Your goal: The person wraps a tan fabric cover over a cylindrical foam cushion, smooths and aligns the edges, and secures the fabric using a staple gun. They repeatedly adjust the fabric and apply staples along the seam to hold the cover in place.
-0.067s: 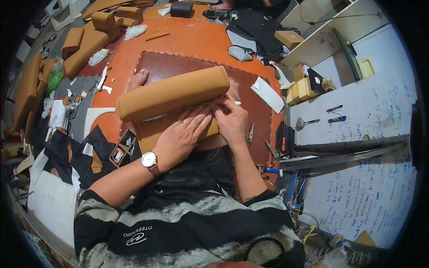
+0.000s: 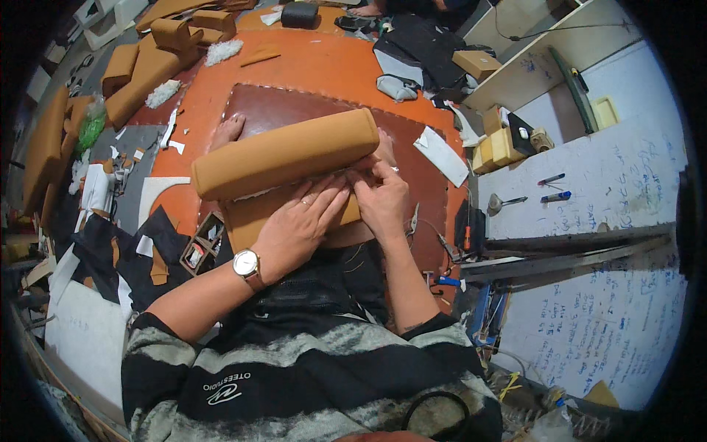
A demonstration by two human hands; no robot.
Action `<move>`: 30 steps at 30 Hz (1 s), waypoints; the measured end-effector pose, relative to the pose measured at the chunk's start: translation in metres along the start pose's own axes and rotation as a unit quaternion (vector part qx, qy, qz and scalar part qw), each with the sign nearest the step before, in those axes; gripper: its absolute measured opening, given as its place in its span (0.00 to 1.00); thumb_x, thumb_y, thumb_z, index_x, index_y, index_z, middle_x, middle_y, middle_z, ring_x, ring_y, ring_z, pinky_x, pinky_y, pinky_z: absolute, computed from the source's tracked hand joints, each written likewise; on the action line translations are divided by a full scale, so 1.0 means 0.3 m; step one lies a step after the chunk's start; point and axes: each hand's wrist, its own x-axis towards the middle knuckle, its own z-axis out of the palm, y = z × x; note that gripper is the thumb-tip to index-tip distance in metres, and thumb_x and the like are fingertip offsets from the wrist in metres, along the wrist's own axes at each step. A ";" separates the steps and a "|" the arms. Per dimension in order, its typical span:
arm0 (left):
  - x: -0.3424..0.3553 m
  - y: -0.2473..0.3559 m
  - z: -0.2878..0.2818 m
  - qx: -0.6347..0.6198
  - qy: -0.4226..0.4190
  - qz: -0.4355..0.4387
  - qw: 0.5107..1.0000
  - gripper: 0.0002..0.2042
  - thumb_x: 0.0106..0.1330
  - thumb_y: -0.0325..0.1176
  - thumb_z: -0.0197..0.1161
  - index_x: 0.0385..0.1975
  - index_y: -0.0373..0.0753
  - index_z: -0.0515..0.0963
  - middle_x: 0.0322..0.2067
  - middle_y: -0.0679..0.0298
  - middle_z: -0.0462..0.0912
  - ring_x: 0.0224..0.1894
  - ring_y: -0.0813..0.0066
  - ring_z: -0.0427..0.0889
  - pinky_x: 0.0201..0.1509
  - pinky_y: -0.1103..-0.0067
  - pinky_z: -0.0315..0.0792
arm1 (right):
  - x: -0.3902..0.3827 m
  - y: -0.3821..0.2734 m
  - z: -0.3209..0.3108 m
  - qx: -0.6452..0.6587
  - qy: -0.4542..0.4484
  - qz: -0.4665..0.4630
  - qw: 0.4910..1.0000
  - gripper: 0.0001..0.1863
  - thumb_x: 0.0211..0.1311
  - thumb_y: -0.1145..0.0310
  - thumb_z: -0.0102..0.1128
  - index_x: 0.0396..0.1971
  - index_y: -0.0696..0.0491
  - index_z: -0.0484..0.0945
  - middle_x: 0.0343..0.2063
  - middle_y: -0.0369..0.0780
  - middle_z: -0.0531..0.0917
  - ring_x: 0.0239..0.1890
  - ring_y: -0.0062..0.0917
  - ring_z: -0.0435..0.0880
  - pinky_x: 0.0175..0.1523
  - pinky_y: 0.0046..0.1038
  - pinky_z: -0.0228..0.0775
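Across my lap lies a tan padded upholstery piece [image 2: 287, 153], a long rounded block with a flatter flap [image 2: 250, 221] of the same tan covering on my side. A thin whitish line shows along the seam between them. My left hand [image 2: 303, 215] rests flat on the flap, fingers stretched toward the seam; it wears a ring, and a watch sits at the wrist. Close by its fingertips, my right hand [image 2: 381, 197] has thumb and fingers bent together at the covering's right end. Whatever fine thing may be between those fingertips is hidden.
A maroon and orange mat [image 2: 309, 66] covers the floor. More tan padded pieces [image 2: 147, 70] stand at far left. Pliers [image 2: 414, 219] and an orange-handled screwdriver [image 2: 467, 237] lie at right, beside a written-on white board [image 2: 582, 199]. Dark fabric scraps [image 2: 158, 239] and a small divided box [image 2: 202, 243] are at left.
My right fingers have shifted very slightly at the covering's edge. My left hand and the padded piece stay where they were.
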 end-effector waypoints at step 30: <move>0.047 0.001 0.008 -0.007 -0.003 -0.054 0.999 0.30 0.73 0.31 0.52 0.75 0.32 0.65 0.78 0.52 0.65 0.82 0.57 0.63 0.86 0.61 0.56 | -0.600 0.949 -0.041 -0.123 -0.240 0.312 0.911 0.17 0.81 0.56 0.60 0.46 0.56 0.84 0.39 0.36 0.88 0.41 0.28 0.85 0.47 0.37 0.77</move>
